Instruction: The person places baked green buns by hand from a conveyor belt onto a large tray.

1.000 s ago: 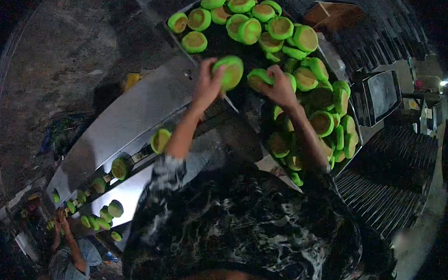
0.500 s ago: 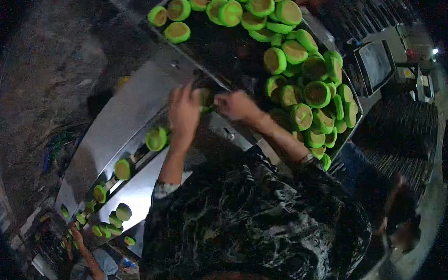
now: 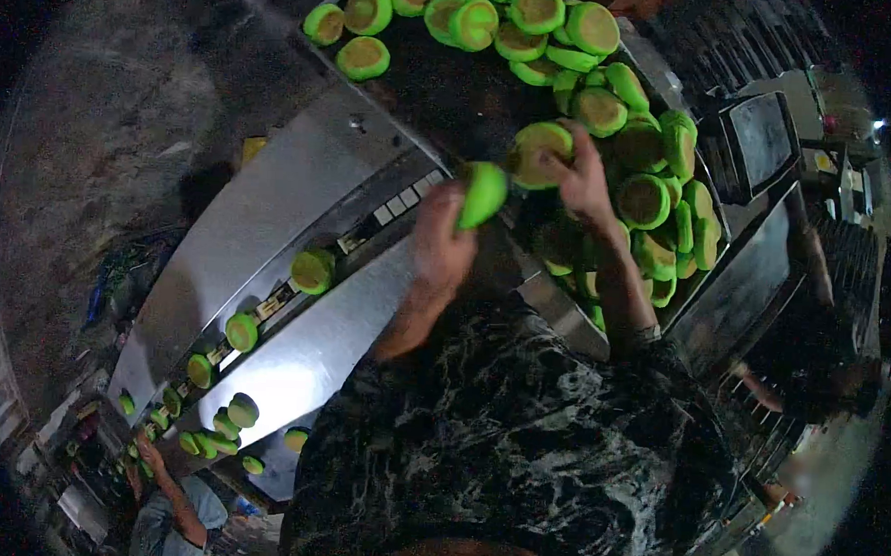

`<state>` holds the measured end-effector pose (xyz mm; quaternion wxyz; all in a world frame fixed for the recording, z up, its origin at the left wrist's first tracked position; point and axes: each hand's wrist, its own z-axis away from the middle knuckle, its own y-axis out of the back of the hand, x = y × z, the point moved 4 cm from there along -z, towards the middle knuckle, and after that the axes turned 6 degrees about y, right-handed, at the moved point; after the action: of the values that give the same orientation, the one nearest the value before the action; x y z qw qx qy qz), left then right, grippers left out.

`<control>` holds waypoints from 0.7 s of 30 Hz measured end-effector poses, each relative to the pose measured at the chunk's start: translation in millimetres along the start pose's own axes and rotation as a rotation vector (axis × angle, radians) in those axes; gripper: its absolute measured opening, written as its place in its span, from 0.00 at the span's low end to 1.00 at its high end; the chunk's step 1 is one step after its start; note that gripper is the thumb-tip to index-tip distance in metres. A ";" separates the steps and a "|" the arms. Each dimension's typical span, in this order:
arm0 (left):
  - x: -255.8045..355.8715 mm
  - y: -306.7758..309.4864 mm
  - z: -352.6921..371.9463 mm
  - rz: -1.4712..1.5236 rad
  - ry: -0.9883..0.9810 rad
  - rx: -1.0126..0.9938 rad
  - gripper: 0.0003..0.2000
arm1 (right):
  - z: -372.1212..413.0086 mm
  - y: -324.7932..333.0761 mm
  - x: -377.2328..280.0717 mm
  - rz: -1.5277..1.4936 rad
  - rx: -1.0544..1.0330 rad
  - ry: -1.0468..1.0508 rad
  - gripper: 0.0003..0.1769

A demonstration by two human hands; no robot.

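Observation:
My left hand (image 3: 441,240) grips a green round husked piece (image 3: 484,193) just above the near end of a narrow conveyor slot (image 3: 389,209). My right hand (image 3: 581,180) rests on another green piece (image 3: 536,155) at the edge of a big pile of green pieces (image 3: 648,197) in a dark tray (image 3: 444,89). More green pieces (image 3: 313,270) ride down the slot toward the lower left.
Sloped shiny metal panels (image 3: 269,211) flank the slot. Another person (image 3: 172,510) works at the slot's far end, lower left, beside several loose green pieces (image 3: 230,423). A grey box with a screen (image 3: 760,143) and another person's arm (image 3: 811,334) are at the right.
Both hands have come back up from the slot to the tray edge. My left hand now holds a fresh green piece and my right hand has reached onto the pile.

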<state>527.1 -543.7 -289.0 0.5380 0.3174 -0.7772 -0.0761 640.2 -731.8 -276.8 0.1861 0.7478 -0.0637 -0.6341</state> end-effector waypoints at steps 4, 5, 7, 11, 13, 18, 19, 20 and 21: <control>-74.5 67.9 40.5 -0.691 -0.025 -0.376 0.25 | 24.1 -80.8 -54.5 0.142 -0.405 0.144 0.30; -93.0 80.4 57.4 -0.651 0.051 -0.454 0.23 | 31.1 -97.1 -67.7 -0.009 -0.425 0.106 0.29; -105.6 92.4 74.6 -0.596 0.109 -0.554 0.22 | 35.3 -134.6 -55.3 0.296 -0.319 0.493 0.25; -63.0 98.7 49.7 -0.413 0.118 -0.278 0.13 | 50.0 -156.5 -12.5 0.855 -0.217 0.827 0.20; -45.5 74.7 37.1 -0.203 0.150 -0.212 0.09 | 81.9 -167.9 45.9 1.080 -0.746 1.021 0.17; 34.1 -79.1 13.2 -0.375 -0.106 -0.620 0.13 | 49.1 4.5 23.4 0.644 -0.440 0.075 0.22; 51.1 -95.3 13.9 -0.521 -0.105 -0.694 0.14 | 41.6 34.8 19.4 0.847 -0.254 0.107 0.25; 60.7 -108.6 17.4 -0.749 -0.057 -1.005 0.20 | 50.9 43.8 24.3 1.042 -0.504 0.301 0.28; 55.9 -123.4 29.8 -0.584 0.035 -1.095 0.26 | 53.9 50.9 36.7 0.994 -0.489 0.345 0.28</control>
<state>539.2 -679.6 -313.9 0.5923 0.1963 -0.4975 -0.6026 601.9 -801.6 -299.3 0.6365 0.6560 -0.2276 -0.3358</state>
